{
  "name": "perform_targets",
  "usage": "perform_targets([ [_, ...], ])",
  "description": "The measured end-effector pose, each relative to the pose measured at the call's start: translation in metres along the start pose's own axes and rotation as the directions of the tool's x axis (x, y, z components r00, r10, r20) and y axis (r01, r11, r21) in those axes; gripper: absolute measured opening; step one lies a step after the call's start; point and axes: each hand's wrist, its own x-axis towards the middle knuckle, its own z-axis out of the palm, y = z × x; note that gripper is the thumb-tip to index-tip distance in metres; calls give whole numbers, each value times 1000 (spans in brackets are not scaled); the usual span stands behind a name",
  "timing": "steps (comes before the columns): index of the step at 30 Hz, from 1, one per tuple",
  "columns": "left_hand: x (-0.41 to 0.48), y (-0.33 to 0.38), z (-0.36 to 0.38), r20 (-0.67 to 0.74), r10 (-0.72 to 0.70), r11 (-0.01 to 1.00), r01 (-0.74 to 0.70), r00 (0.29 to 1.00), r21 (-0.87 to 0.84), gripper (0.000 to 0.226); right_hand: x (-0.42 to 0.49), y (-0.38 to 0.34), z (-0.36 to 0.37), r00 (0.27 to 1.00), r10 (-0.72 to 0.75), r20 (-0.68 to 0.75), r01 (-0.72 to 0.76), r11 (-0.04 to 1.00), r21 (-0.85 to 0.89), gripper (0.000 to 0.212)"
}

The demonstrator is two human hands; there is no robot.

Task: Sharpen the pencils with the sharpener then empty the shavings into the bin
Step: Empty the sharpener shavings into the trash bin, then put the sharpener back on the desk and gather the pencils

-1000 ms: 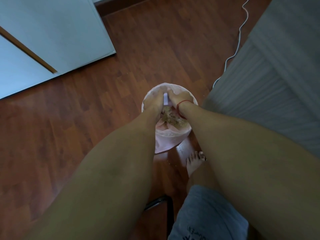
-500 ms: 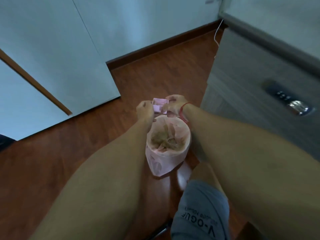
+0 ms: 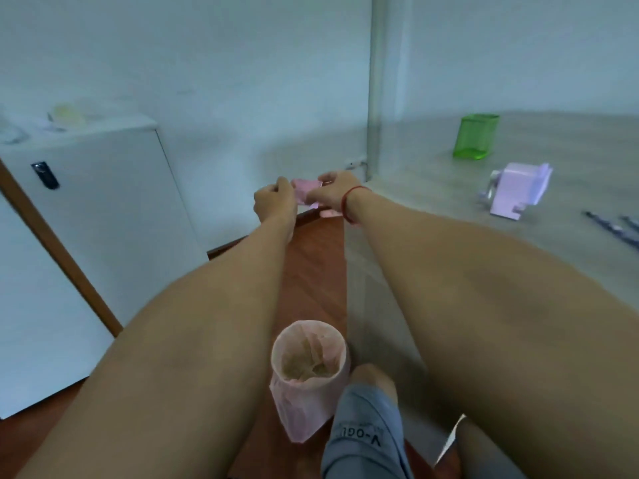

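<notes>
A small pink shavings drawer (image 3: 306,191) is held up in the air between my two hands, near the desk's left corner. My left hand (image 3: 275,202) grips its left side and my right hand (image 3: 333,191) pinches its right side. Far below on the floor stands the bin (image 3: 307,378) with a pink bag liner and brown shavings inside. The lilac sharpener body (image 3: 517,191) sits on the grey desk (image 3: 432,188) at the right. Dark pencils (image 3: 612,229) lie at the desk's right edge, blurred.
A green mesh pen holder (image 3: 475,136) stands at the back of the desk. A white cabinet (image 3: 86,209) with a wooden trim fills the left. My knee in grey shorts (image 3: 363,437) is beside the bin. Red-brown wooden floor runs between cabinet and desk.
Both hands have risen from inside the bin to desk height, carrying the pink drawer. My view has tilted up, so the desk top and sharpener have come into sight.
</notes>
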Motion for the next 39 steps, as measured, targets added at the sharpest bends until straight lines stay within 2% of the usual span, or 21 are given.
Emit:
perform_targets([
  [6,-63,55,55,174,111,993,-105,979,-45,24,-55,-28,-95,981,-41,-191,27,997,-75,63],
  [12,-138,74,134,398,171,985,-167,901,-46,22,-105,-12,-192,926,5,-376,-22,999,-41,66],
  [18,-175,69,198,456,244,964,-265,856,-19,25,-124,24,-266,834,42,-549,-24,999,40,59],
  [21,-180,59,227,502,334,919,-394,798,15,23,-128,50,-296,784,65,-618,-46,998,46,61],
  [24,-187,47,245,624,374,841,-534,686,83,36,-129,71,-313,758,97,-645,-77,995,58,62],
  [26,-189,38,253,681,353,809,-575,642,123,28,-125,82,-319,746,118,-655,-97,993,68,62],
  [29,-188,32,258,658,382,780,-608,649,147,24,-119,91,-323,748,127,-652,-131,991,42,59],
  [33,-177,34,255,576,428,802,-587,696,113,42,-111,95,-319,791,125,-599,-165,986,-12,55],
  [35,-169,32,256,579,395,831,-546,713,105,37,-105,97,-315,815,137,-563,-196,980,-45,56],
  [39,-163,31,256,590,398,838,-540,703,79,18,-97,98,-306,845,134,-518,-204,975,-82,57],
])
